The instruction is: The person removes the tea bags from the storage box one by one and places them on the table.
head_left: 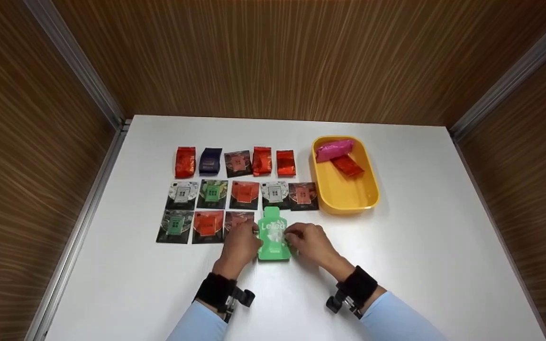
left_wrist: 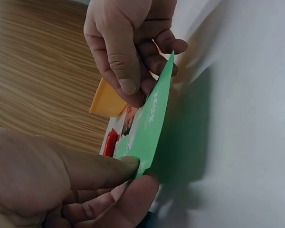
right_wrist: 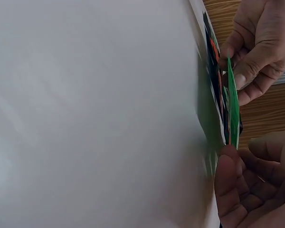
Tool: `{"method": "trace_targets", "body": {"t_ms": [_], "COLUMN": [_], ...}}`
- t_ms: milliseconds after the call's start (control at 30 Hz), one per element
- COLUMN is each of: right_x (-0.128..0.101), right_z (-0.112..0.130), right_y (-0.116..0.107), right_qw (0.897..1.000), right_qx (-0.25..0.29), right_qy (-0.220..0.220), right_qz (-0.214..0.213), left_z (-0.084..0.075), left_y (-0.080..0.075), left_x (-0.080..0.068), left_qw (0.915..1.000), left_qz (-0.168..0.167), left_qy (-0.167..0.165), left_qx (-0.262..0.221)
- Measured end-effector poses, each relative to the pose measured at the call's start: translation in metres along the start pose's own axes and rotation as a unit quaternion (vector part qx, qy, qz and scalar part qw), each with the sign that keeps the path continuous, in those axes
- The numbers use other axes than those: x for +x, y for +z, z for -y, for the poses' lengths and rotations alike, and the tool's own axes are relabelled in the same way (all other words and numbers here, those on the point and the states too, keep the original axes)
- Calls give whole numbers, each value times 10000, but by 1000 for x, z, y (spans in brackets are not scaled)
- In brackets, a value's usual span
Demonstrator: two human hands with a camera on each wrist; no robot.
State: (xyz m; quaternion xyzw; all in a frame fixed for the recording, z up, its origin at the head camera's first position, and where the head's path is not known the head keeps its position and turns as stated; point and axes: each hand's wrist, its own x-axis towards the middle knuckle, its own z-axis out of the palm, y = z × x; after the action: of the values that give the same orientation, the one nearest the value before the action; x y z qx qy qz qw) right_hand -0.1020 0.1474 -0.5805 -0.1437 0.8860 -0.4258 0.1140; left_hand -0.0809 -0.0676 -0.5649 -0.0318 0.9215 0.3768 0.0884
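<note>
A flat green bottle-shaped packet [head_left: 273,247] with "LeTea" lettering is held between both hands, tilted up off the white table in the wrist views. My left hand [head_left: 241,245] pinches its left edge, thumb [left_wrist: 126,165] on the printed face and a finger behind. At the opposite edge my right hand [head_left: 314,244] has its curled fingertips on the packet. Beside the left hand lies a dark and reddish square sachet [head_left: 239,219], partly covered by that hand. An orange-red sachet [head_left: 208,227] and a green-labelled sachet [head_left: 175,226] continue this row leftward.
Behind lies a row of several square sachets, among them a green one [head_left: 212,193]. Farther back are red foil packs [head_left: 185,162] and a dark blue pack [head_left: 210,161]. A yellow tray [head_left: 344,204] at right holds a pink pack [head_left: 334,150] and a red pack [head_left: 347,166].
</note>
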Motion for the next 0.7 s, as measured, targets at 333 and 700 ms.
{"method": "trace_targets", "body": {"t_ms": [333,700], "right_x": [-1,-1], "right_z": [2,2], "right_y": [5,-1], "right_qw": [9990,9998], "right_qx": [267,82], "right_qy": [327,183], "right_qz": [148,-37], "left_z": [-3,-11], "left_y": [3,-2], "left_x": [-1,-4], "left_qw": [9976,9936], "left_qz": [-314,-690], "left_qy": [127,310], "left_qx": [606,834]}}
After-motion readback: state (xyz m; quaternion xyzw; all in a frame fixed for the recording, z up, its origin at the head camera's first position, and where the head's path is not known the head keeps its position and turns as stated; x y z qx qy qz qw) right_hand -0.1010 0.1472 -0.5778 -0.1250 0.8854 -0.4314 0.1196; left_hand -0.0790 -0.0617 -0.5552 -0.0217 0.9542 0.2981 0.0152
